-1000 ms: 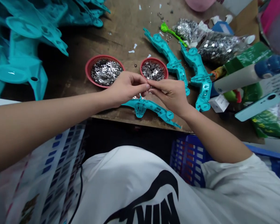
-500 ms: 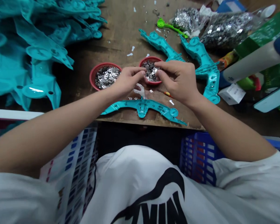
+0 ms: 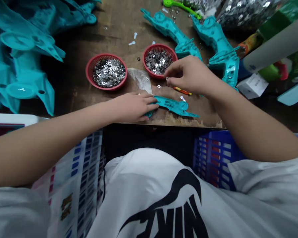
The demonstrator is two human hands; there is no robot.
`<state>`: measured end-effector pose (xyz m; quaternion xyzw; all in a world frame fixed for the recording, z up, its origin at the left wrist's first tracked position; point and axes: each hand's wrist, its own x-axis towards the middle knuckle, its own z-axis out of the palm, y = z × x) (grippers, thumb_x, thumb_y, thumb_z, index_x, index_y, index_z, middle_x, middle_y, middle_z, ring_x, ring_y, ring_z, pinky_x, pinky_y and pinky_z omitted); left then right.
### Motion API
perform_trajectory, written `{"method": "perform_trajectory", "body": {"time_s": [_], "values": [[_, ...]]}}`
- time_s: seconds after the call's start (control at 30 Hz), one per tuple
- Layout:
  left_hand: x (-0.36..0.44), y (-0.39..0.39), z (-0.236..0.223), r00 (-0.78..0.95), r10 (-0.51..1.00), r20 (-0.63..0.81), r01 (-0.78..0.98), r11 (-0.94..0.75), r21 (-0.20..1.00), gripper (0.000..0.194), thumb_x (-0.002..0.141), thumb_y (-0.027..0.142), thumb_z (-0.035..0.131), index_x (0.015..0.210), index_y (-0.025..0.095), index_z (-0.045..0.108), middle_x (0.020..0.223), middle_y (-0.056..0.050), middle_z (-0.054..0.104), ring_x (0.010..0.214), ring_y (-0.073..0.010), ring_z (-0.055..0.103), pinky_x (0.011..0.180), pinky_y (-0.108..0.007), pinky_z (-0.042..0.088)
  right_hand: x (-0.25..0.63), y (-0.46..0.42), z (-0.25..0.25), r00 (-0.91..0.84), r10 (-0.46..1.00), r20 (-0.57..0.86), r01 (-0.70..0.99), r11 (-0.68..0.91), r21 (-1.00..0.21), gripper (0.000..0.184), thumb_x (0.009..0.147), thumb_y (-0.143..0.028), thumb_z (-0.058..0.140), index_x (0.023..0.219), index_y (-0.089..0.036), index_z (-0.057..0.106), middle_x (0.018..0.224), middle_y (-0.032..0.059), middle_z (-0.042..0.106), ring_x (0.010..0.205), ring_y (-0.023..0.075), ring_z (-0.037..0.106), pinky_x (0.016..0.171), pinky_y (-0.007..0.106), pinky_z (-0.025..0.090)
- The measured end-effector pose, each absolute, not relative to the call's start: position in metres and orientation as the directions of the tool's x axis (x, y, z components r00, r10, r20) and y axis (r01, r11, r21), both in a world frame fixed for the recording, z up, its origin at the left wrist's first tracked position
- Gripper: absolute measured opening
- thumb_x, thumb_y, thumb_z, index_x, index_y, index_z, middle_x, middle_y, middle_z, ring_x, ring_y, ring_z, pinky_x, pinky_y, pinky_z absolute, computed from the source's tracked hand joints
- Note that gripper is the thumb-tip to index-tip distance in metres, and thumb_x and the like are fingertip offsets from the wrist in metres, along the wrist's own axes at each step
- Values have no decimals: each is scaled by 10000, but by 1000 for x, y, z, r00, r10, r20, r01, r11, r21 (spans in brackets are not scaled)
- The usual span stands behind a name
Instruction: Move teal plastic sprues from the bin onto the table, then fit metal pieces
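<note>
My left hand [image 3: 134, 107] lies with fingers stretched out over the middle of a turquoise plastic part [image 3: 172, 105] at the table's front edge. It covers the part's centre and left side; the right arm of the part, with its round disc, shows. My right hand [image 3: 186, 74] pinches a small metal piece [image 3: 167, 78] between thumb and fingertips, just right of a red basket [image 3: 144, 62] full of small metal pieces. Below that hand rests a red-and-yellow handled tool [image 3: 183, 91]. A second red basket [image 3: 88, 74], holding shiny metal clips [image 3: 109, 73], stands farther left.
Turquoise parts are piled at the left [image 3: 27, 66]. Two more turquoise parts [image 3: 167, 28] lie at the back right, near a bag of metal pieces [image 3: 245, 15], a white cylinder [image 3: 263, 49] and a small white box [image 3: 252, 85]. A blue crate [image 3: 211, 158] stands below the table edge.
My left hand has come down from beside the baskets onto the turquoise part and flattened out. My right hand has moved slightly away from the right basket, fingertips still pinched. The view has shifted.
</note>
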<state>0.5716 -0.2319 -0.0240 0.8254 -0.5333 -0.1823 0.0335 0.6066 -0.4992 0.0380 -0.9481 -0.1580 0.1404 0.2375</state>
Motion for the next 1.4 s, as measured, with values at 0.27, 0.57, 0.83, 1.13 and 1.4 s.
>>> {"method": "perform_trajectory", "body": {"time_s": [0.27,0.57,0.83,1.13,1.4], "values": [[662,-170,-11,677,-729,-99,-723,-684,97,483,1186,549,482,1208,280,883,1213,-82,843,1102,-295,661,1015,-497,586,609,-498,20,855,426,-295,247,-836,-489,276,963,-310,839,1213,-261,945,1093,94,907,1143,378,855,1037,472,680],[721,-114,-81,953,-278,-116,-239,-932,274,679,859,893,729,1203,336,907,1208,-87,811,1422,-426,476,1300,-712,220,609,-499,3,770,306,-560,3,-879,-476,132,923,-338,963,973,-232,903,870,110,839,901,360,857,857,486,730],[714,-128,-67,946,-293,143,-324,-887,329,609,793,868,812,1003,305,909,1053,-131,793,1372,-442,517,1290,-710,301,610,-497,-8,708,329,-625,-111,-822,-558,229,869,-389,1047,973,-252,896,813,91,815,923,369,869,814,479,770],[634,-207,9,955,-287,70,-295,-941,163,470,1045,328,681,1421,169,913,1361,-178,833,1386,-457,710,1200,-680,522,606,-490,-6,714,260,-650,-208,-808,-552,238,859,-328,1057,964,-226,869,804,74,808,931,343,880,869,434,792],[632,-209,-32,851,-522,66,-481,-721,499,275,991,558,742,1084,350,898,1102,-85,866,1235,-372,721,1224,-546,479,606,-488,-5,697,305,-649,-184,-799,-573,257,881,-391,1053,959,-238,861,796,72,816,908,322,883,842,409,788]]}}
